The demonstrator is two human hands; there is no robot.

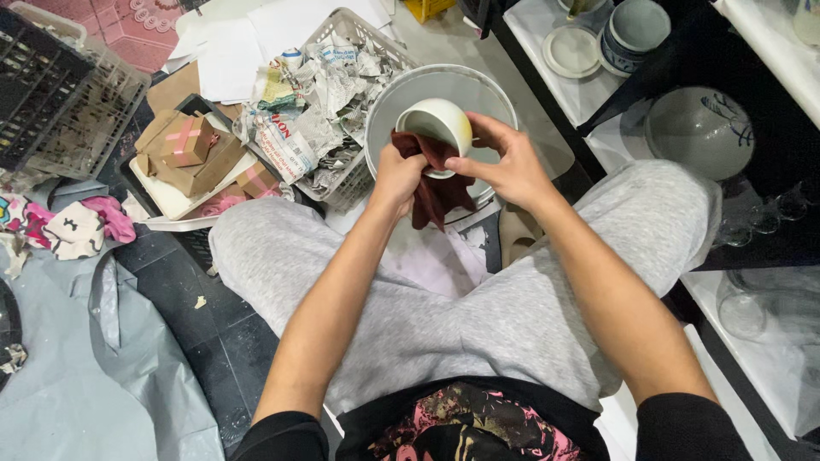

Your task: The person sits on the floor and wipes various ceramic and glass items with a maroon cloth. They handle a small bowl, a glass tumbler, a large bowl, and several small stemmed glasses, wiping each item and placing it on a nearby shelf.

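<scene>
A white basket (363, 171) of crumpled newspaper (329, 94) sits just left of the hands; its printed sheets are grey with red and blue patches; further left, a flat tray (171, 201) carries brown cardboard boxes (192, 149), the top one crossed with pink tape; beyond those lies a dark crate (38, 85); white paper sheets (231, 51) lie above the basket on the floor.

The left hand (397, 175) is closed around a dark red cloth (436, 192), its fingers (408, 162) curled tight and pressing the cloth against the rim of a cream bowl (437, 124); the cloth hangs below the fingers over the lap; the right hand (512, 166) grips the bowl from the other side, thumb along the lower rim, fingers (487, 128) bent round the outer wall, half closed; the bowl is tilted, its mouth facing up and left, held between both hands above a grey basin (495, 94) that lies just behind them.

To the right of the right hand, a dark shelf holds a grey domed pot (700, 132) with a blue mark; above it stand stacked bowls (632, 34) and a pale lid (571, 51) on white paper; clear glassware (760, 222) stands lower right.
</scene>
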